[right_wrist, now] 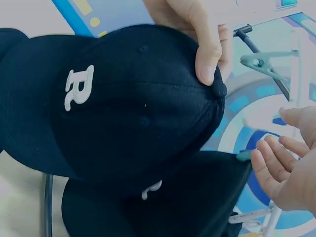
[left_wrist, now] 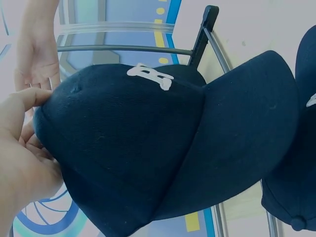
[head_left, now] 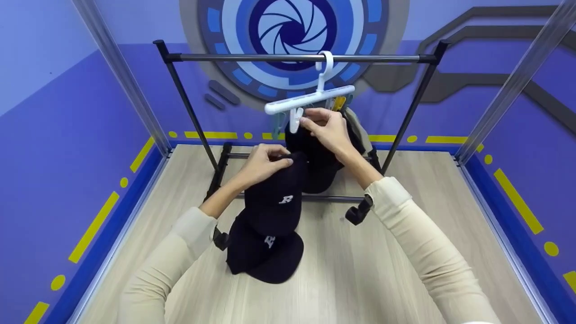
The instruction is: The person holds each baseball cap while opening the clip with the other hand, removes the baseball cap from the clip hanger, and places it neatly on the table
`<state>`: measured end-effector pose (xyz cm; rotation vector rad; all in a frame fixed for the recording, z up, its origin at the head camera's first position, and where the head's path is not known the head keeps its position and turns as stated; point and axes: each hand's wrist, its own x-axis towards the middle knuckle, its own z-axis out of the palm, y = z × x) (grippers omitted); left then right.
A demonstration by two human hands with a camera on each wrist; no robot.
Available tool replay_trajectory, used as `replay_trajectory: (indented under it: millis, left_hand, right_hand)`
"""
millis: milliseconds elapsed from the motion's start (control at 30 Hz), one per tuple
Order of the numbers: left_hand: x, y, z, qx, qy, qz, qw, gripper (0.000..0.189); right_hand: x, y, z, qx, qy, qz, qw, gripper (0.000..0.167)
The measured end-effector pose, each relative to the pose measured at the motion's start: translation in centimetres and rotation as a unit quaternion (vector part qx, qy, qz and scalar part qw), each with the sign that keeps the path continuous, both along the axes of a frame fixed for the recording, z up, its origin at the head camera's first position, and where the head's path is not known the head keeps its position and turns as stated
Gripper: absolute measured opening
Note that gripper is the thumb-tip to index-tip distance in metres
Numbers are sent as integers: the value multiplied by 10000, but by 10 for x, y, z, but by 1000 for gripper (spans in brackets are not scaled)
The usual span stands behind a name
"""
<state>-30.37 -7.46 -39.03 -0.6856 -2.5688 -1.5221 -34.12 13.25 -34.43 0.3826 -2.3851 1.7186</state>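
Head view, nearest: cream sleeves (head_left: 432, 243) reach forward over the pale tabletop (head_left: 342, 279).
Lying cap: a lower dark cap (head_left: 265, 256) with a white letter, on the tabletop, overlapped by the one above.
Held cap: a matching R cap (head_left: 274, 202) dangles peak down, well short of the rack's top bar.
Left hand (head_left: 263, 166): its grip pinches the R cap by the crown, near the top button, probably because that keeps the crown uppermost and the letter facing out.
Right hand (head_left: 330, 132): its grip is spread, thumb apart from the fingers, right beside a white clip (head_left: 295, 120); whether they touch I can't tell.
Hung cap: one more black cap (head_left: 320, 177) behind, a teal clip (right_wrist: 245, 155) at its edge, apparently bearing its weight.
Hanger: a white hanger (head_left: 310, 99) hooked over the top bar (head_left: 247, 58), letting its clips dangle freely; it tilts somewhat.
Wall: blue-purple wall (head_left: 153, 85) with a round shutter design, farthest.
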Motion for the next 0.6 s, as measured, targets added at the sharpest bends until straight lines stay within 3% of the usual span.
replay_trajectory:
  millis: [100, 300, 400, 600]
  left_hand:
    - [2, 2, 1, 96, -8, 105, 9999, 10]
    - [8, 5, 5, 199, -309, 404, 9985, 10]
    - [11, 8, 5, 295, -550, 446, 9971, 11]
    - [18, 16, 2, 812, -1141, 244, 9898, 11]
  right_hand:
    - [3, 11, -1, 475, 382, -12, 9981, 33]
    - [9, 39, -2, 1381, 1139, -189, 9837, 30]
    - [10, 57, -6, 1675, 1282, -173, 9773, 36]
    - [9, 95, -17, 2546, 1280, -213, 9583, 54]
